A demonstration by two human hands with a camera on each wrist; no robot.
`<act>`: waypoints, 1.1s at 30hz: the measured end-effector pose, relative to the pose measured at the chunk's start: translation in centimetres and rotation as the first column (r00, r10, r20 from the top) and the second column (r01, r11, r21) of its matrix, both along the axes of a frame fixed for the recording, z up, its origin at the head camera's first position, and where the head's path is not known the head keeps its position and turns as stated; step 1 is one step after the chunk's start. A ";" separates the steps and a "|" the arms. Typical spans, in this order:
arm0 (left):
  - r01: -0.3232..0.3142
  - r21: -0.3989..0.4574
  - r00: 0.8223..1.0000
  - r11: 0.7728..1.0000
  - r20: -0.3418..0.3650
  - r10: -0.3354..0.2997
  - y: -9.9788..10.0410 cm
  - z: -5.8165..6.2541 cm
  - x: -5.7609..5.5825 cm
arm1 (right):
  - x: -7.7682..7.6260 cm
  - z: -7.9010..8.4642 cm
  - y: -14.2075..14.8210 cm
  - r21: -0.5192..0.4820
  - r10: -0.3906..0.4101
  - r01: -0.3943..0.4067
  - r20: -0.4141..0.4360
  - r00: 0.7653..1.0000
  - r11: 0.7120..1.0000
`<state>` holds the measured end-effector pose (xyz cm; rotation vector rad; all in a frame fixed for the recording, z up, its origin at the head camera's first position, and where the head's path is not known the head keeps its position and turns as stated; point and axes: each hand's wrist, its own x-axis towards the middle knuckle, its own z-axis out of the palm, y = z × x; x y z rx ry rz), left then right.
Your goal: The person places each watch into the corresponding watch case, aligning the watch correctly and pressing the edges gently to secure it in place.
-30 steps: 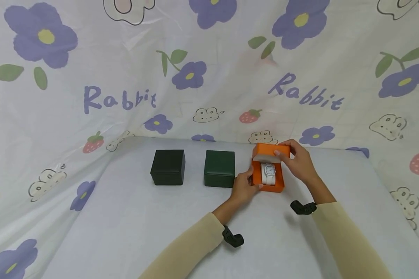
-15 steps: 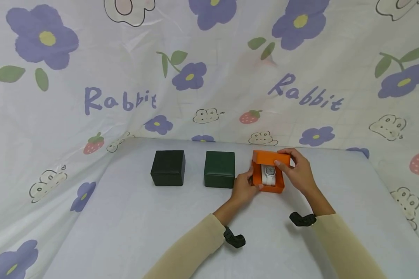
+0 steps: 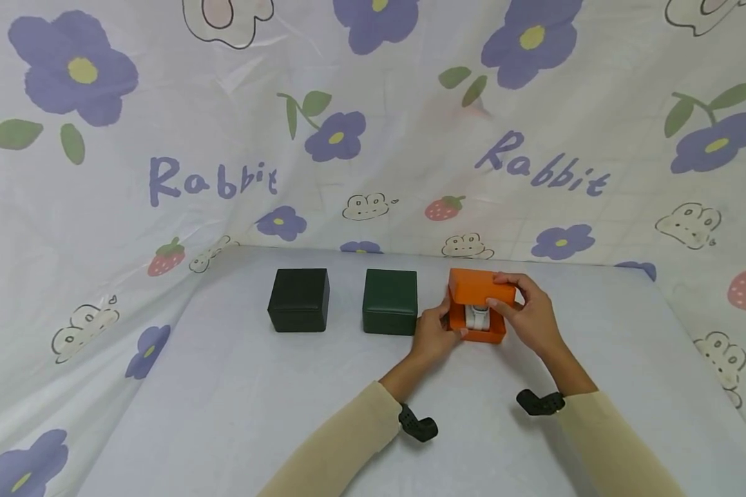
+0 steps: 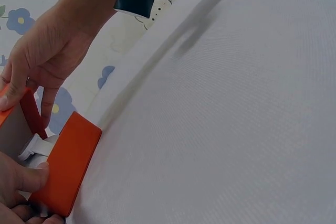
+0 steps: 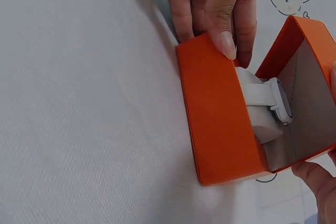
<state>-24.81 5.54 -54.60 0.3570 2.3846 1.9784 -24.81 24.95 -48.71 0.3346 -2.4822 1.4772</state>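
Observation:
An orange watch box (image 3: 485,337) stands at the right of the row, its hinged lid (image 3: 474,287) tilted partway down. Inside, a white watch (image 3: 477,318) is wrapped round a pale cushion; the lid hides its upper part in the head view. My left hand (image 3: 434,338) grips the base at its left side, thumb over the front rim (image 5: 214,103). My right hand (image 3: 534,314) pinches the lid at its right end, thumb on the front edge. In the right wrist view the watch's face (image 5: 282,100) points toward the lid's grey lining.
A dark green box (image 3: 390,304) sits just left of my left hand, lid down. Further left is a black box (image 3: 299,301), likewise closed. Both stand on the white tabletop (image 3: 224,414). Behind hangs a white curtain (image 3: 385,166) printed with flowers and rabbits.
My right hand has come down toward me with the lid, which now covers more of the watch. My left hand keeps its hold on the base.

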 end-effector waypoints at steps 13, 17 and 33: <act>-0.032 -0.043 0.999 0.999 0.022 0.033 0.1 0.4 0.4 | 0.8 -0.8 0.2 -0.060 -0.004 0.003 -0.026 1.000 0.998; -0.049 -0.055 0.998 0.997 0.022 0.050 0.1 0.4 0.2 | 0.9 -0.9 0.2 -0.049 0.006 -0.007 -0.033 0.999 0.999; -0.065 -0.103 0.998 0.993 0.003 0.065 0.0 0.6 0.1 | 1.3 -2.0 0.1 -0.061 -0.017 0.014 -0.052 0.998 0.998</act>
